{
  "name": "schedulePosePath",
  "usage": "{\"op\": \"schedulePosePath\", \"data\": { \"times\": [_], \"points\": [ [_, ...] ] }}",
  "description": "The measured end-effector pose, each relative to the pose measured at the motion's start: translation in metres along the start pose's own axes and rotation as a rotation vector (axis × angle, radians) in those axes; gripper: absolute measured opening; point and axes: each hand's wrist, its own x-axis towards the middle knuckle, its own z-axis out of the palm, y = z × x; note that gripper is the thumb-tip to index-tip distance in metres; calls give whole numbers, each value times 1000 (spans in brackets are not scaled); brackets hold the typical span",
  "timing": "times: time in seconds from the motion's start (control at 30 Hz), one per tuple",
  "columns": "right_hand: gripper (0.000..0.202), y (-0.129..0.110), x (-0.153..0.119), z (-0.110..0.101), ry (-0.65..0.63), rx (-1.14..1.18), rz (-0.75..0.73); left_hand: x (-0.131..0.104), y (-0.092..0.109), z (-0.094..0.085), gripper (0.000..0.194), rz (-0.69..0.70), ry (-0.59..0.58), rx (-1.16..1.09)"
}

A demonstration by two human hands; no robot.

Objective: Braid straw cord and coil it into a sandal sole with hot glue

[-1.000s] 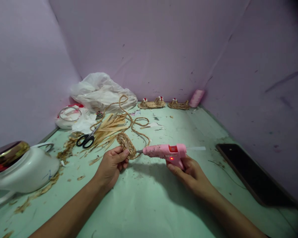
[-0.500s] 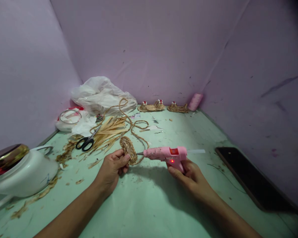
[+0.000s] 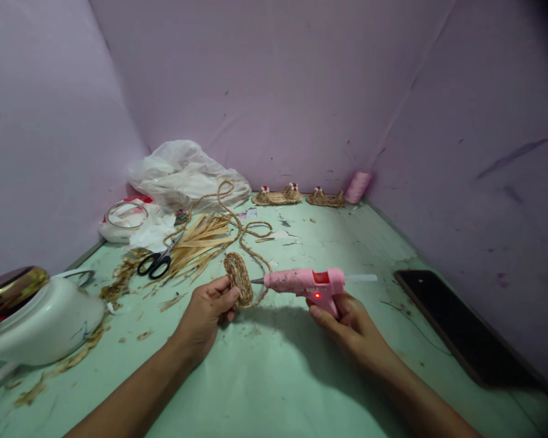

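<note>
My left hand point(image 3: 210, 313) is closed on a small oval coil of braided straw cord point(image 3: 238, 280), thumb on its near face, holding it tilted up above the table. From the coil's lower end a loose braided cord point(image 3: 256, 248) trails back across the table in loops. My right hand point(image 3: 347, 319) grips the handle of a pink glue gun point(image 3: 304, 281), its red light lit and a clear glue stick point(image 3: 361, 278) poking out behind. The metal nozzle points left at the coil's right edge; whether it touches is hard to tell.
Black-handled scissors point(image 3: 158, 263) lie by dry straw strips point(image 3: 196, 240). A white pot point(image 3: 41, 319) stands at left, a phone point(image 3: 456, 328) at right. Along the back are a plastic bag point(image 3: 187, 170), small woven pieces point(image 3: 277, 198) and a pink thread spool point(image 3: 358, 187).
The coil has turned slightly in my left hand and shifted a little to the right. The glue gun has stayed almost where it was, nozzle still at the coil's edge.
</note>
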Motion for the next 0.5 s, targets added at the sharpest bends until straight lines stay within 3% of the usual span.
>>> {"op": "schedulePosePath", "data": {
  "times": [0.5],
  "points": [
    [29, 2, 0, 0, 4, -33, 63, -2, 3, 1, 35, -4, -65, 43]
  ]
}}
